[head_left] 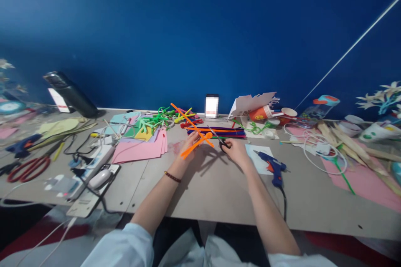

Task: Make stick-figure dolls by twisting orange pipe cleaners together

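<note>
My left hand (189,143), a beaded bracelet on its wrist, is closed on an orange pipe-cleaner figure (205,137) with crossing fuzzy arms. One long orange stem sticks up and to the left from it. In my right hand (235,152) is a pair of scissors (221,142) with dark handles, the blades pointing up and left near the orange stems. Whether the blades touch the stems, I cannot tell. Just beyond both hands lies a bundle of purple, red and dark pipe cleaners (232,132).
A blue glue gun (273,166) lies right of my right hand on white paper. Pink sheets (138,151) and green pipe-cleaner pieces (156,119) sit at left, beside a power strip (90,171). A phone (211,106) stands against the wall; a red paper cup (261,112) lies tipped.
</note>
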Motion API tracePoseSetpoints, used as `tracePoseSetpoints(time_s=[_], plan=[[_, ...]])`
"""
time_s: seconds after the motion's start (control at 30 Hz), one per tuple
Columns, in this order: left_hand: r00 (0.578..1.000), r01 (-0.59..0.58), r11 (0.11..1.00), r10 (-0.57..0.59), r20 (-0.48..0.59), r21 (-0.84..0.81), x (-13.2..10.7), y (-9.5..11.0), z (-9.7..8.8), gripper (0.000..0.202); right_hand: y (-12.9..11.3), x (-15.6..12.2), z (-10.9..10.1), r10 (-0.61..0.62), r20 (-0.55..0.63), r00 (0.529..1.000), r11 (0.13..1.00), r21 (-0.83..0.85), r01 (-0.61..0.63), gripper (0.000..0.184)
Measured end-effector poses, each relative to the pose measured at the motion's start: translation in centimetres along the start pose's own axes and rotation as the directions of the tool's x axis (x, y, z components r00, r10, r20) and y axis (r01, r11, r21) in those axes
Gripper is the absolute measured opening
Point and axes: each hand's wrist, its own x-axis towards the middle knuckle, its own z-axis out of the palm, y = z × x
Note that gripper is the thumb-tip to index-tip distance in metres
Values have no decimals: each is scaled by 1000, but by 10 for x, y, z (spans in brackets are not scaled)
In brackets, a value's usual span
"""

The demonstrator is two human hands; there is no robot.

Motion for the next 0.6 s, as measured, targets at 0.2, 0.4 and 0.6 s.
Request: tracePoseSetpoints(time_s=[0.2,0.4,0.6], plan=[[993,115,993,-115,6,12,5,-1,-6,25,-3,0,-2,-70,-126,990,991,107,83,28],[988,108,985,-121,95,132,-1,1,-4,29,2,2,-5,-170,-118,978,974,127,185,36],[992,36,974,-63,112,225,-1,5,-3,32,6,3,-13,-241,-64,968,967,68,245,28]])
